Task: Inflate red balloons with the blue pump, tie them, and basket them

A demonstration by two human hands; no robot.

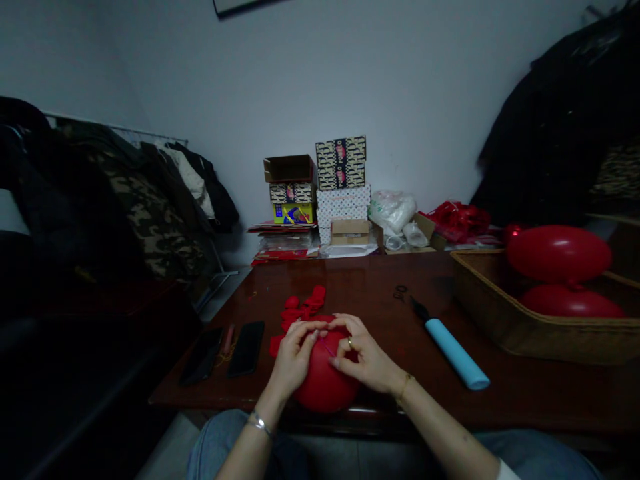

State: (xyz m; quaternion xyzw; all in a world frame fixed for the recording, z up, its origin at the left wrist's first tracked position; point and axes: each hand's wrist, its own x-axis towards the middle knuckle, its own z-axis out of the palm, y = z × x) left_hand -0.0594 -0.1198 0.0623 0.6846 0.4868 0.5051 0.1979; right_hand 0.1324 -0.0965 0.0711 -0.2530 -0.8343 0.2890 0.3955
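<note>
A round, inflated red balloon point(326, 388) lies at the table's front edge, under both hands. My left hand point(296, 352) is closed at the top of the balloon, thumb and fingers pinched near its neck. The neck itself is hidden behind the fingers. My right hand point(369, 360), with a ring on one finger, bends its fingers around a thin purple string point(327, 347) that runs across the balloon's top. The fingertips of both hands meet above it. Just behind the hands lie several uninflated red balloons point(313, 301).
At right lie a light blue hand pump point(456, 352) with a black nozzle and dark scissors point(400, 292). A wicker basket point(545, 337) holds red balloons point(559, 253). Phones point(246, 348) lie at left. Stacked boxes point(343, 207) and plastic bags point(394, 210) stand at the back.
</note>
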